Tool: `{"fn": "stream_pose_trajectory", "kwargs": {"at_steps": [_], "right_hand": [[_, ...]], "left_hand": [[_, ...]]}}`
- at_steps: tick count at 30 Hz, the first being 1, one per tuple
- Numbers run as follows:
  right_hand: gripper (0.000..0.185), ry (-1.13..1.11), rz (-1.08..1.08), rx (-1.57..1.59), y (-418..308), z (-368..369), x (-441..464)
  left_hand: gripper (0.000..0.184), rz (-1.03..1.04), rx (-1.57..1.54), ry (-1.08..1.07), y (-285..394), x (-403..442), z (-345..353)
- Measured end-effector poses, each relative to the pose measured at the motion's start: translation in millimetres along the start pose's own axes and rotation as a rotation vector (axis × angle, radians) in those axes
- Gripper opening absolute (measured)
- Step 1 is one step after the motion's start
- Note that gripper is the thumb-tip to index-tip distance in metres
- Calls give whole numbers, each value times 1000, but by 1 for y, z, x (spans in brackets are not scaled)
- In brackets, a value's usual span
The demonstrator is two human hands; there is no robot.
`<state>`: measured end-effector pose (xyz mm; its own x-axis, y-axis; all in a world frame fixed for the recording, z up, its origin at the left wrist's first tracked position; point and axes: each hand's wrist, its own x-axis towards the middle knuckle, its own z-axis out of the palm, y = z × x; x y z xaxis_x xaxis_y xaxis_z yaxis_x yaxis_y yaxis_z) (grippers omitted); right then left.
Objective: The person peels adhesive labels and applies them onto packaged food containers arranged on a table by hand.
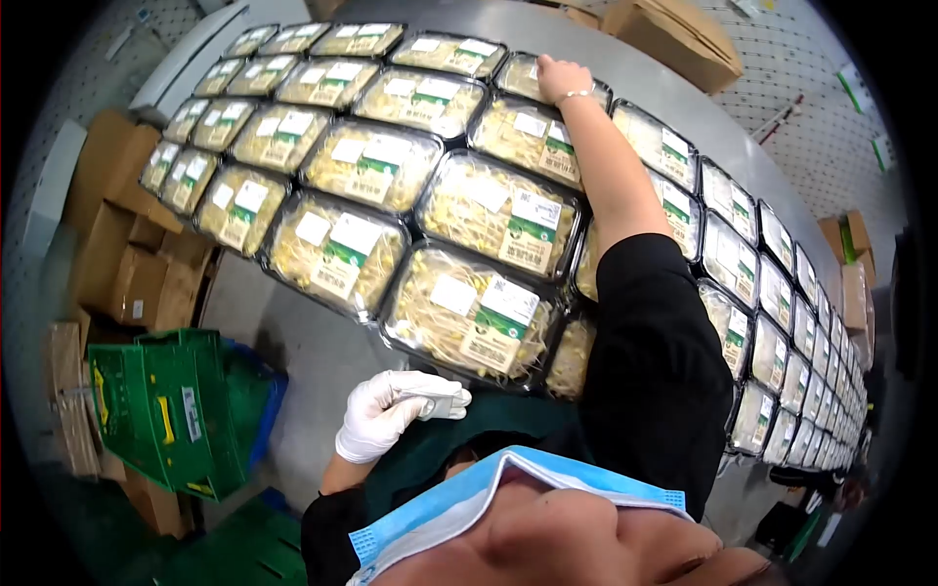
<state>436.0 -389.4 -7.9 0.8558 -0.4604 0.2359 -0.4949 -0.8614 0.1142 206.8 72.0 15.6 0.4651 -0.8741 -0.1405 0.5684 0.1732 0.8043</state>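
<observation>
My right hand (562, 78), bare with a bracelet at the wrist, reaches to a bean sprout tray (518, 73) in the far row. Its fingers are curled together over the film; whatever they pinch is hidden. Close to my body, my left hand (381, 415) wears a white glove and is closed around a small pale flat item (445, 400) that I cannot make out. Just beyond it lies a nearer bean sprout tray (469, 313), black-edged under clear film, with a green-and-white label and a smaller plain white sticker.
Rows of similar trays (731, 259) cover the metal table (528, 24) to left and right. Green crates (166, 410) stand at the lower left beside cardboard boxes (137, 278). Another cardboard box (674, 39) sits past the far edge.
</observation>
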Motion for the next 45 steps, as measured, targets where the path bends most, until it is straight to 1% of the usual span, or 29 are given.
{"fn": "stream_pose_trajectory", "kwargs": {"at_steps": [4, 6, 8, 10, 11, 12, 14, 15, 17, 18, 19, 20, 21, 22, 23, 24, 25, 26, 27, 28, 30, 31, 34, 36, 37, 39, 41, 43, 45], "right_hand": [[39, -185, 209, 19, 23, -43, -22], [37, -44, 203, 322, 39, -27, -13], [39, -258, 42, 893, -5, -106, -96], [41, -436, -559, 1079, -35, -133, -183], [38, -500, -771, 1005, -45, -159, -230], [38, -578, -922, 1171, -49, -167, -270], [29, -539, -998, 1353, -58, -180, -319], [29, -532, -981, 1355, -60, -180, -324], [15, -126, -1044, 1391, -58, -176, -331], [5, -83, -984, 1428, -55, -175, -328], [10, -90, -956, 1293, -43, -174, -316], [16, -220, -748, 1228, -32, -164, -294], [18, -154, -589, 1094, -7, -164, -256], [21, -115, -431, 961, 17, -164, -219], [24, -81, -268, 738, 49, -156, -178], [28, 87, -144, 578, 85, -131, -146], [32, 5, -12, 356, 120, -98, -113], [31, -74, 52, 324, 141, -74, -99], [32, -97, 61, 287, 154, -49, -91], [34, -94, 138, 245, 154, -31, -88], [38, -62, 33, 72, 151, -12, -89], [38, -67, 23, 78, 149, -12, -91], [50, -95, 110, -92, 142, -43, -113], [54, -159, 285, -115, 156, -43, -114], [53, -152, 312, -73, 171, -38, -111], [52, -147, 350, -28, 179, -35, -109], [48, 26, 106, 161, 167, -51, -114], [41, 31, -240, 583, 97, -106, -166], [38, -437, -317, 853, 28, -152, -249]], "left_hand": [[30, 44, 75, 8, -4, -19, 29], [32, 78, 80, 23, -2, -25, 40], [28, 222, 226, 84, 2, -22, 50], [18, 411, 395, 386, -2, -12, 57], [10, 401, 200, 433, -3, -1, 60], [9, 457, 196, 470, -8, 3, 58], [6, 677, 353, 568, -28, 8, 49], [6, 668, 354, 554, -29, 8, 53], [4, 684, 143, 505, -31, 10, 62], [4, 686, 143, 495, -26, 9, 68], [4, 439, 276, 497, -18, 6, 75], [5, 188, 405, 495, -11, 3, 79], [7, 108, 492, 391, -6, -10, 74], [7, 173, 478, 439, -1, -28, 72], [7, 415, 428, 654, -1, -52, 72], [7, 644, 497, 866, 2, -86, 64], [13, 871, 1111, 840, 18, -126, 59], [19, 1180, 1677, 950, 34, -166, 55], [18, 1250, 1841, 1214, 40, -213, 44], [17, 1153, 1814, 1480, 41, -256, 34], [18, 814, 1606, 1990, 37, -347, 8], [19, 633, 1504, 2154, 32, -385, -1], [24, 225, 1312, 2360, 20, -450, -8], [30, 208, 1248, 2296, 15, -452, -6], [32, 290, 1207, 2194, 16, -435, -2], [38, 506, 1001, 1843, 18, -379, 11], [44, 601, 630, 1375, 19, -299, 31], [50, 479, 298, 886, 15, -193, 56], [53, 414, 209, 543, 4, -98, 85]]}}
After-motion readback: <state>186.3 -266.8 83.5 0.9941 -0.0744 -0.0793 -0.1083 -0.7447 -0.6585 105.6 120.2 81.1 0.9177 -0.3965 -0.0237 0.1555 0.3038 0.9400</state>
